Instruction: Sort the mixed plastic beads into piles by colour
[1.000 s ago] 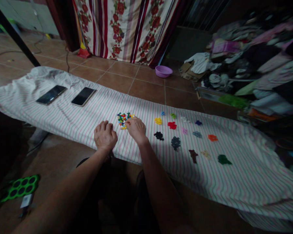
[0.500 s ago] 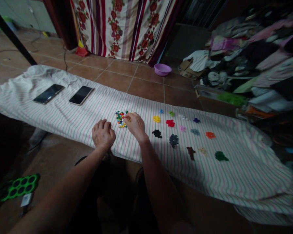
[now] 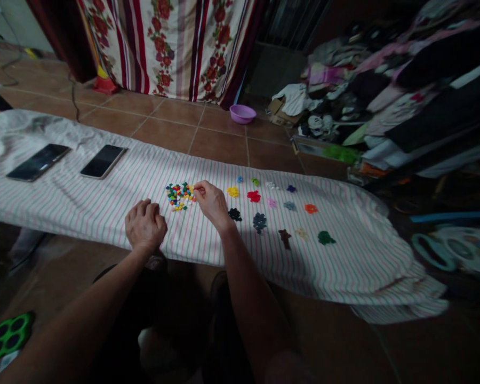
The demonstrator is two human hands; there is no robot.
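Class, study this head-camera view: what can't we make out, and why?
All in the head view:
Whether the right hand pinches a piece: too small and dim.
Exact shapes in the mixed-colour pile: pieces too small.
What, if anything, lies under the left hand: the hand hides it.
The green holder's full outline: cut off by the left edge.
What supports the striped cloth: the cloth covers it.

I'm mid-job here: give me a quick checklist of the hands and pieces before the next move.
1. Bare right hand beside the mixed heap of small multicoloured pieces: ok.
2. Piece held in its pinched fingertips: cannot tell, too small.
3. Bare left hand resting on the striped cloth, apart from the heap: ok.
4. Small yellow pile and small red pile separate: ok.
5. Right wrist off the small black pile: cannot tell, they overlap in view.
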